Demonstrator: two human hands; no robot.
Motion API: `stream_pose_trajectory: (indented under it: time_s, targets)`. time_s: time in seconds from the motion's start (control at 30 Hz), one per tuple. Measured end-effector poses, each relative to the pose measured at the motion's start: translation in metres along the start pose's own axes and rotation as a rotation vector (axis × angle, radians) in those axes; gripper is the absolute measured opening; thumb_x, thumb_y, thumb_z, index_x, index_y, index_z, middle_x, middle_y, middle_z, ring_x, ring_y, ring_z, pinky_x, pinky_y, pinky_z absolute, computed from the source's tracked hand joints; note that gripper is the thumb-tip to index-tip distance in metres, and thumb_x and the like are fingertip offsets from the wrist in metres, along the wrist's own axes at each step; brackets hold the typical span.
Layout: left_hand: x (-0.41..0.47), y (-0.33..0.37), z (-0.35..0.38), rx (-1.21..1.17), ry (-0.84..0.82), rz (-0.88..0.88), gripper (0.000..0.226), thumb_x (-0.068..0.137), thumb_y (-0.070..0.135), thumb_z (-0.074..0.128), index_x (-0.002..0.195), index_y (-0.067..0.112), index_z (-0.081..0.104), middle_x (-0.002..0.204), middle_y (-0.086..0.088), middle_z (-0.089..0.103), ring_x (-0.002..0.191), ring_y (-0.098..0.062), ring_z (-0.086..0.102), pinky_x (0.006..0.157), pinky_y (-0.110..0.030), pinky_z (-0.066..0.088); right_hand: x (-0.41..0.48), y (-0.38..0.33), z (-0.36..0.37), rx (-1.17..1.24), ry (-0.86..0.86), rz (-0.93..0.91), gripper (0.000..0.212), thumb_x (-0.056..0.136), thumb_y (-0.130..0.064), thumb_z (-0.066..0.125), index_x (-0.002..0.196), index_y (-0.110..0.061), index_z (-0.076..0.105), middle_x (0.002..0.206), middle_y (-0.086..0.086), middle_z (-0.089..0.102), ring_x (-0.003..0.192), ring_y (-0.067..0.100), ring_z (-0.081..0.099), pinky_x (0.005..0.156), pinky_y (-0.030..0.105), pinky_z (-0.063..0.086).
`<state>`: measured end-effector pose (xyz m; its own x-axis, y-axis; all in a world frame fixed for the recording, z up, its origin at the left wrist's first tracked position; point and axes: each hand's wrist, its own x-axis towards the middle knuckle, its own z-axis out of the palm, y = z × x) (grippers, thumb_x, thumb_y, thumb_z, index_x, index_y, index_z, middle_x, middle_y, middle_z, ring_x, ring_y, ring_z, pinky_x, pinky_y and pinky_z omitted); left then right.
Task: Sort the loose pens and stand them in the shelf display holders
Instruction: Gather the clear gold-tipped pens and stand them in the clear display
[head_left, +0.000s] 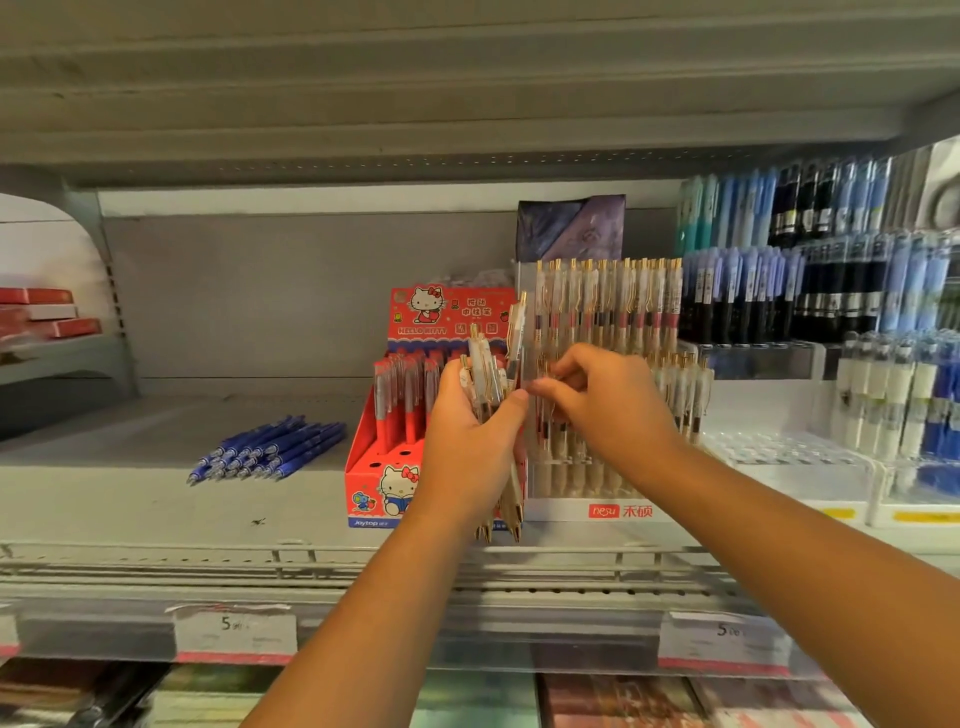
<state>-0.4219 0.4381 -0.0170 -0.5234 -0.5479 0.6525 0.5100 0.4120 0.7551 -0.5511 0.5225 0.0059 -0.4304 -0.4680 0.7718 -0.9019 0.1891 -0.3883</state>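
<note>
1. Left hand (467, 436), raised, grips a bundle of cream plastic pens with gold clips (488, 371), perhaps five.
2. Right hand (608, 405), fingers curled, touches it beside the clear acrylic display holder (561, 510); pinching or not, I cannot tell.

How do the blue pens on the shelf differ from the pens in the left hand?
The blue pens lie flat in a loose pile on the shelf; the gold-clip pens stand upright, gripped in the left hand. The blue pens are dark blue; the gold-clip pens are pale with gold clips. Neither group stands in a holder yet.
</note>
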Motion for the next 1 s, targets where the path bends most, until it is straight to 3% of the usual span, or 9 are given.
stream_pose_trajectory:
  time_s: [0.1, 0.2, 0.3, 0.4, 0.5, 0.57, 0.73, 0.87, 1.0]
  targets:
    - [0.000, -0.001, 0.000, 0.001, 0.010, -0.021, 0.024, 0.095, 0.017, 0.063, 0.109, 0.036, 0.058, 0.088, 0.012, 0.070, 0.076, -0.006, 0.066, 0.068, -0.025, 0.054, -0.002, -0.001, -0.004, -0.020, -0.031, -0.004, 0.018, 0.086, -0.038, 0.071, 0.092, -0.022, 0.067, 0.077, -0.010, 0.066, 0.068, 0.006, 0.064, 0.068, 0.036, 0.059]
    - [0.000, 0.000, 0.000, 0.003, -0.011, -0.019, 0.022, 0.095, 0.019, 0.063, 0.106, 0.037, 0.058, 0.089, 0.016, 0.071, 0.078, -0.006, 0.069, 0.068, -0.023, 0.058, -0.004, -0.002, -0.010, -0.113, -0.023, -0.015, 0.021, 0.089, -0.042, 0.067, 0.096, -0.023, 0.073, 0.081, -0.011, 0.069, 0.071, 0.005, 0.063, 0.070, 0.035, 0.059]
    - [0.000, -0.001, -0.001, -0.008, -0.055, -0.044, 0.024, 0.095, 0.019, 0.063, 0.096, 0.042, 0.059, 0.076, 0.011, 0.068, 0.065, -0.010, 0.064, 0.057, -0.023, 0.055, -0.006, -0.003, -0.018, -0.143, 0.005, -0.011, 0.020, 0.093, -0.036, 0.061, 0.089, -0.024, 0.076, 0.077, -0.012, 0.070, 0.070, 0.004, 0.062, 0.067, 0.034, 0.057]
    - [0.000, -0.002, -0.001, 0.017, -0.090, -0.042, 0.024, 0.094, 0.019, 0.064, 0.102, 0.041, 0.058, 0.079, 0.013, 0.069, 0.070, -0.007, 0.066, 0.059, -0.024, 0.054, -0.006, -0.009, -0.025, 0.112, 0.033, 0.057, 0.019, 0.092, -0.027, 0.060, 0.106, -0.023, 0.072, 0.087, -0.014, 0.067, 0.080, 0.001, 0.061, 0.069, 0.022, 0.051]
    - [-0.002, -0.002, 0.000, 0.017, -0.143, -0.045, 0.027, 0.094, 0.017, 0.064, 0.101, 0.043, 0.060, 0.079, 0.005, 0.069, 0.065, -0.014, 0.066, 0.057, -0.029, 0.056, -0.005, -0.021, -0.031, 0.543, -0.039, 0.181, 0.020, 0.092, -0.021, 0.066, 0.111, -0.024, 0.065, 0.091, -0.002, 0.070, 0.084, 0.015, 0.069, 0.062, 0.026, 0.058]
    - [-0.003, -0.001, 0.001, 0.022, -0.175, -0.051, 0.027, 0.095, 0.017, 0.063, 0.100, 0.043, 0.060, 0.082, -0.002, 0.069, 0.062, -0.020, 0.065, 0.057, -0.033, 0.058, -0.005, -0.027, -0.035, 0.703, -0.064, 0.194, 0.019, 0.090, -0.015, 0.069, 0.108, -0.021, 0.066, 0.092, 0.000, 0.073, 0.086, 0.015, 0.072, 0.063, 0.026, 0.059]
    - [-0.003, -0.001, 0.000, 0.012, -0.207, -0.078, 0.024, 0.095, 0.018, 0.064, 0.113, 0.033, 0.057, 0.090, -0.011, 0.069, 0.064, -0.028, 0.068, 0.057, -0.038, 0.060, -0.009, -0.027, -0.042, 0.787, -0.062, 0.181, 0.024, 0.088, -0.009, 0.071, 0.110, -0.017, 0.068, 0.093, 0.004, 0.076, 0.085, 0.018, 0.074, 0.069, 0.029, 0.060]
    - [-0.003, -0.002, 0.000, 0.034, -0.185, -0.071, 0.022, 0.095, 0.023, 0.064, 0.111, 0.037, 0.058, 0.090, 0.000, 0.072, 0.074, -0.024, 0.072, 0.059, -0.022, 0.057, -0.008, -0.023, -0.049, 0.789, 0.068, 0.225, 0.025, 0.088, -0.008, 0.070, 0.111, -0.015, 0.063, 0.089, 0.004, 0.074, 0.082, 0.018, 0.074, 0.065, 0.030, 0.061]
    - [-0.001, -0.005, 0.000, 0.095, -0.126, -0.049, 0.026, 0.095, 0.022, 0.062, 0.100, 0.047, 0.057, 0.083, 0.007, 0.072, 0.075, -0.012, 0.071, 0.071, -0.028, 0.054, -0.004, -0.014, -0.057, 0.730, 0.180, 0.253, 0.035, 0.086, -0.013, 0.072, 0.117, -0.014, 0.056, 0.083, 0.004, 0.073, 0.073, 0.014, 0.073, 0.059, 0.026, 0.060]
